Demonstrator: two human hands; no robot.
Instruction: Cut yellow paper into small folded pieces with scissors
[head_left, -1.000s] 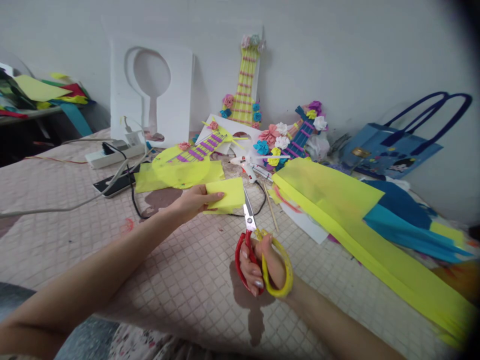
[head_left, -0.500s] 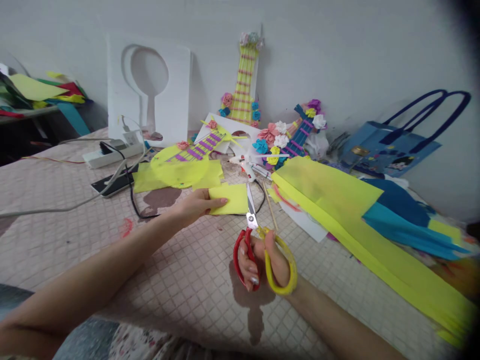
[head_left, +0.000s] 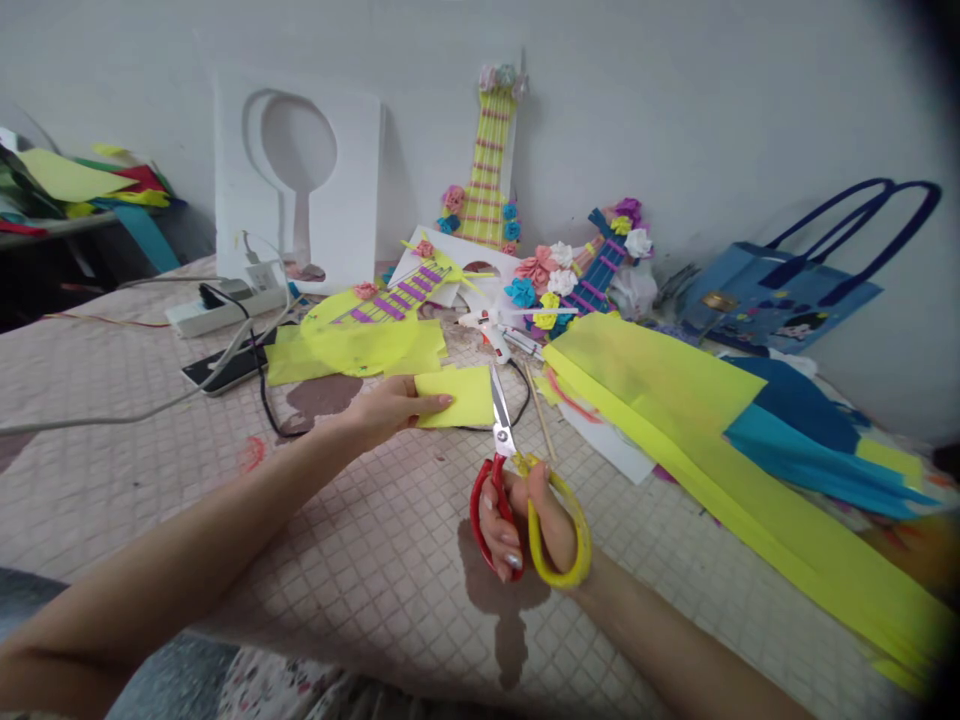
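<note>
My left hand (head_left: 390, 410) pinches a small yellow piece of paper (head_left: 463, 395) by its left side, thumb on top. At the paper's right edge are the blades of a pair of scissors (head_left: 502, 435), pointing away from me. My right hand (head_left: 517, 515) is wrapped through the red and yellow handles, and the blades look nearly closed. Beyond the piece lies a sheet of yellow material (head_left: 300, 358) with a yellow paper guitar (head_left: 409, 298) on it. To the right, a long folded yellow sheet (head_left: 675, 420) stretches along the table.
A white glue gun (head_left: 487, 330) lies behind the paper, its black cord near my left hand. A power strip (head_left: 225, 308) and a phone (head_left: 225, 368) sit at left. Flower-trimmed guitars, a white foam board (head_left: 352, 190) and a blue bag (head_left: 780, 290) stand at the back.
The scissor blades have come closer together, and the red handle has shifted slightly right toward the yellow one. The paper and my left hand have moved very slightly left.
</note>
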